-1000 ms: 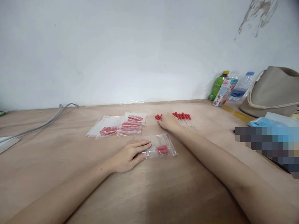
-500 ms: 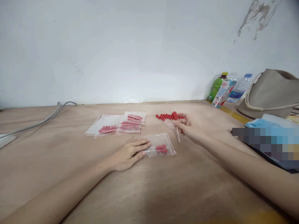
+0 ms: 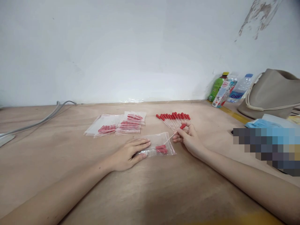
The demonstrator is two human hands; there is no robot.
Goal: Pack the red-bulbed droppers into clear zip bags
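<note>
My left hand [image 3: 133,153] lies flat on the left end of a clear zip bag [image 3: 152,139], fingers stretched out. Inside that bag are droppers with red rubber bulbs [image 3: 161,149]. My right hand [image 3: 187,137] pinches another red-bulbed dropper [image 3: 182,126] near its bulb. The thin clear tube of this dropper slants down to the left, its tip over the bag's right end; whether it is inside the opening I cannot tell. Beyond my right hand, several loose droppers [image 3: 173,116] lie fanned out on the table. Several bags with red-bulbed droppers [image 3: 128,125] are stacked to the left.
A grey cable [image 3: 50,117] runs along the left of the table [image 3: 112,193]. At the right back stand a green bottle [image 3: 217,88], a carton [image 3: 221,93] and a clear bottle [image 3: 241,89]. A grey bag [image 3: 269,93] and blue packaging [image 3: 264,123] lie at the right.
My right hand has brought a dropper from the loose row toward me, its tube swinging down-left over the bag. My left hand stays on the bag.
</note>
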